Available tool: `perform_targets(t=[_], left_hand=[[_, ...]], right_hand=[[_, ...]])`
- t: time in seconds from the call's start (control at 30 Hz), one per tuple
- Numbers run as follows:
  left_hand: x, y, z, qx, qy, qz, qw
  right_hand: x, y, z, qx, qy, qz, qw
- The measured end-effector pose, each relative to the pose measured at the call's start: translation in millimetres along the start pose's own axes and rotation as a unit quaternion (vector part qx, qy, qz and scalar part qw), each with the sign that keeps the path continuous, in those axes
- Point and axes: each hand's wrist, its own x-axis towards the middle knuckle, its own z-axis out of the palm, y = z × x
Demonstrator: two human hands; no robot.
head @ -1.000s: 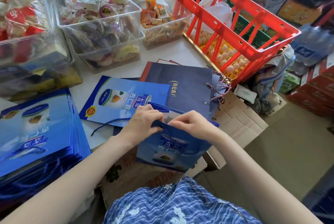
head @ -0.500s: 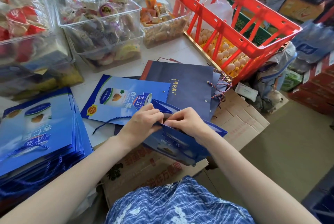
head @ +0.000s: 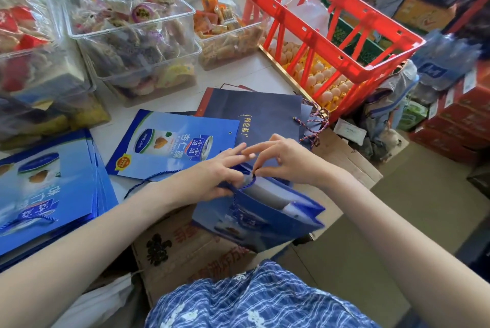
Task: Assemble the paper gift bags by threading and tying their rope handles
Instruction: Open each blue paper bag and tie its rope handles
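left hand [head: 214,176] and right hand [head: 285,162] both pinch the rope [head: 249,183] at the rim of the bag [head: 265,211]; other fingers spread loosely.

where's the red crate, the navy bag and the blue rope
red crate [head: 328,44], head view, on its near side rail
navy bag [head: 254,115], head view, on its flat front panel
blue rope [head: 148,180], head view, on its loose curve left of the hands
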Motion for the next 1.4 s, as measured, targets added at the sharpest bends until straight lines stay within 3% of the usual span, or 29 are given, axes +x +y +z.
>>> perform_targets(t=[0.1,0.2,0.27,0.37,0.47,0.53,0.6,0.63,0.7,0.83,0.97,1.07,1.17,1.23,1.3,1.4], left_hand=[[4,9,4,-0.003,0.001,0.021,1.0],[3,18,8,-0.011,0.02,0.028,0.999],[3,21,10,-0.01,0.039,0.033,0.999],[4,22,12,0.032,0.081,0.031,0.996],[5,14,7,0.123,0.148,-0.003,0.981],[7,16,6,0.124,0.152,-0.08,0.977],[14,26,9,0.13,0.093,-0.175,0.971],[16,30,13,0.157,0.06,-0.2,0.965],[20,35,26,0.235,0.039,-0.174,0.956],[22,17,45,0.267,0.168,-0.14,0.939],[24,18,54,0.31,0.223,-0.141,0.914],[19,34,58,0.285,0.156,-0.153,0.933],[25,41,62,0.15,-0.001,-0.341,0.928],[37,36,61,-0.025,-0.013,-0.446,0.895],[45,35,55,-0.186,-0.009,-0.47,0.863],[44,41,46,-0.348,0.055,-0.423,0.835]], right_hand=[[-2,8,2,0.007,0.003,0.037,0.999],[-9,5,4,0.096,-0.048,0.065,0.992],[-14,1,10,0.065,-0.066,0.072,0.993],[-25,8,21,-0.012,0.04,0.096,0.994],[-44,18,22,0.043,0.172,0.204,0.963],[-52,17,25,0.074,0.22,0.263,0.937],[-55,7,35,0.091,0.253,0.291,0.918],[-54,2,43,0.118,0.267,0.303,0.907],[-54,-6,59,0.193,0.282,0.333,0.879],[-64,-9,71,0.32,0.274,0.367,0.829],[-63,-9,67,0.276,0.263,0.366,0.849],[-64,-7,66,0.253,0.267,0.358,0.859],[-68,-4,70,0.244,0.251,0.335,0.875],[-69,-5,74,0.279,0.224,0.31,0.881],[-70,-7,73,0.318,0.196,0.275,0.886],[-66,-6,69,0.294,0.206,0.263,0.896]])
